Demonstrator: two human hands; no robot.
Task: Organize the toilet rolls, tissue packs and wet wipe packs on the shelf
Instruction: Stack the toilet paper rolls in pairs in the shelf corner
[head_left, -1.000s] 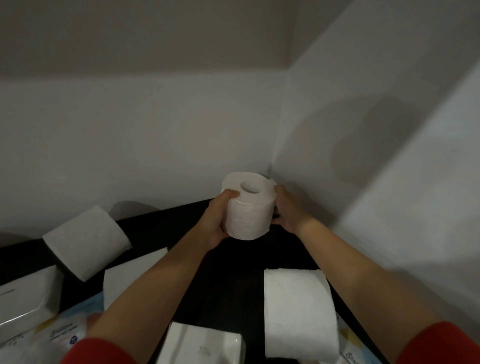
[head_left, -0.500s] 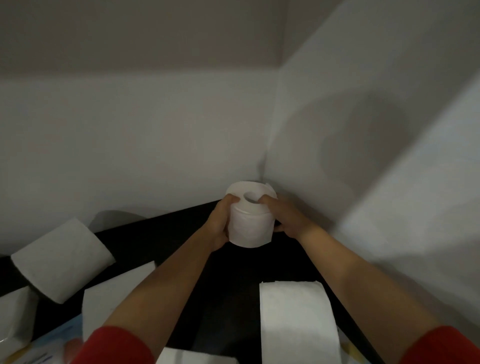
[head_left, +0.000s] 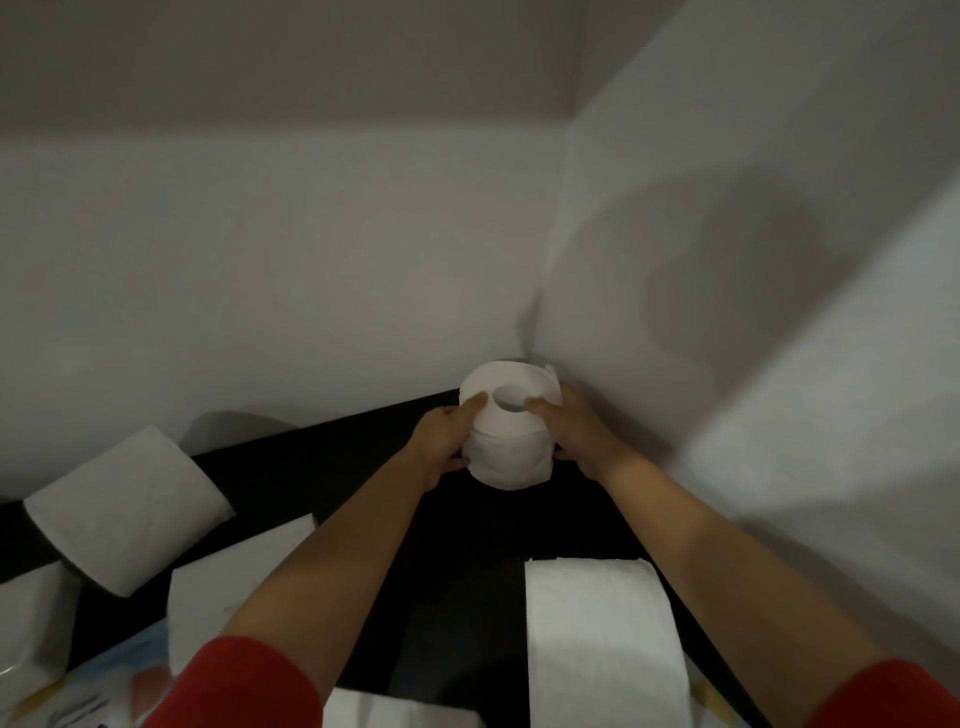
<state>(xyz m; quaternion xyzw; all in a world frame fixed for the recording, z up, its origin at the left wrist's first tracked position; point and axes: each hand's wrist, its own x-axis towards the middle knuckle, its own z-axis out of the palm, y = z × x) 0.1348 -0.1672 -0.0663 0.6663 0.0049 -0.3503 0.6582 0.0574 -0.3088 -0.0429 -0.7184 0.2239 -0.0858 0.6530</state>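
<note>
An upright toilet roll is gripped from both sides at the far corner of a black shelf. The left hand is curled round its left side and the right hand round its right side. Each thumb is laid on the top face beside the core hole.

Compared with a second ago, the roll has been carried further from the body, into the corner where two white walls meet, and the thumbs have been moved onto its top. This roll is judged to be nearly seated in its place, with the rest still to be sorted.

Well left of the left hand and nearer the body, a tilted roll is seen. Below the right wrist, a near roll lies on its side. By the left sleeve lies a printed pack. Its writing is blurred and cannot be read.
</note>
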